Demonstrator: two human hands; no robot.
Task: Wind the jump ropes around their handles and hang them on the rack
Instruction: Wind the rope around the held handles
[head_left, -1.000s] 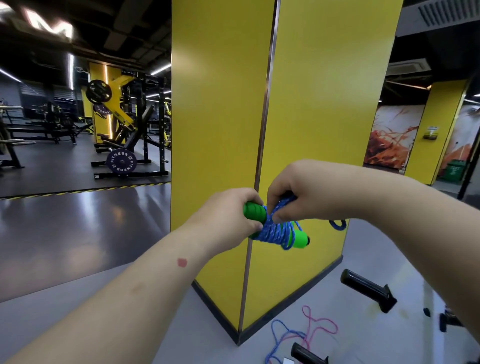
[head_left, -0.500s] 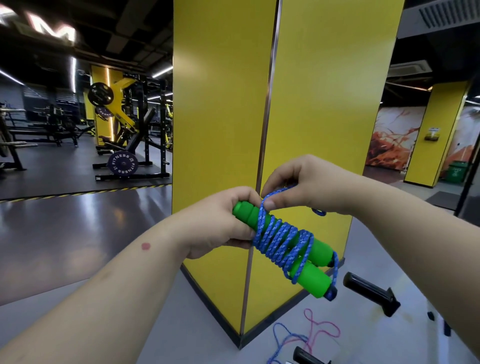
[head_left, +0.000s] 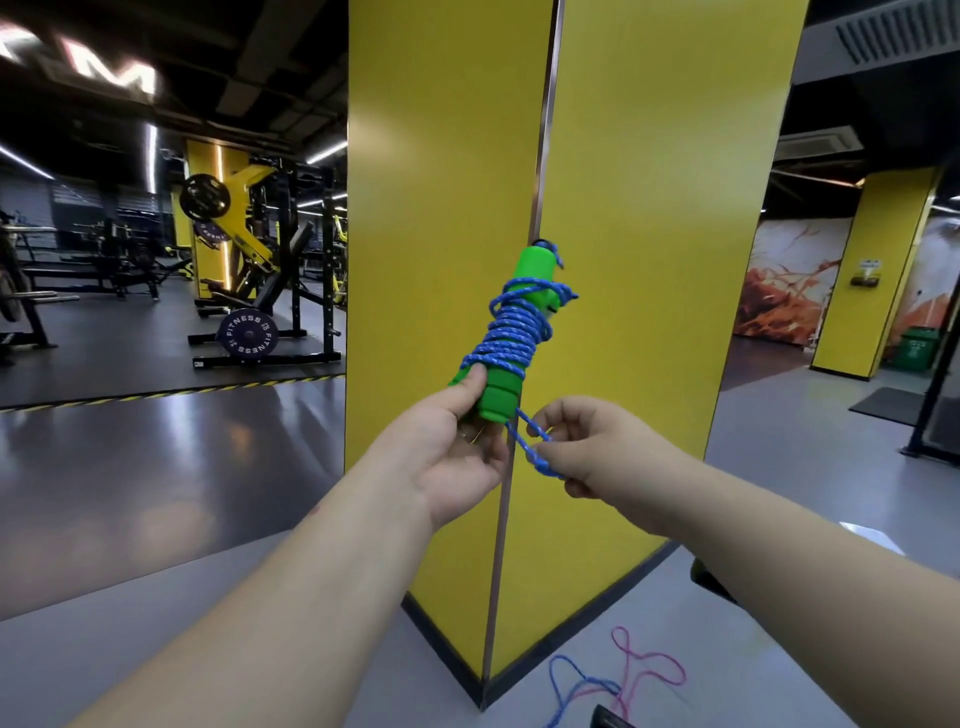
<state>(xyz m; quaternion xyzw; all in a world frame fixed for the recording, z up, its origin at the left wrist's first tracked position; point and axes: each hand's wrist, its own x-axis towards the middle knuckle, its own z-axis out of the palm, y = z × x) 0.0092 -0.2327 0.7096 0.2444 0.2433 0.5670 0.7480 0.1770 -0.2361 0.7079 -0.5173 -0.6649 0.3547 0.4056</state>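
Where a yellow pillar (head_left: 649, 260) meets grey floor (head_left: 156, 467), loose ropes (head_left: 618, 680) lie.

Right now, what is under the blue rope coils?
Two green handles, side by side, show above and below the blue rope. Their middles are covered. The left hand grips their lower ends.

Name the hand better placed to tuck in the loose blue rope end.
Right. The right hand already pinches the loose rope end below the green handles, while the left hand is occupied gripping their lower end.
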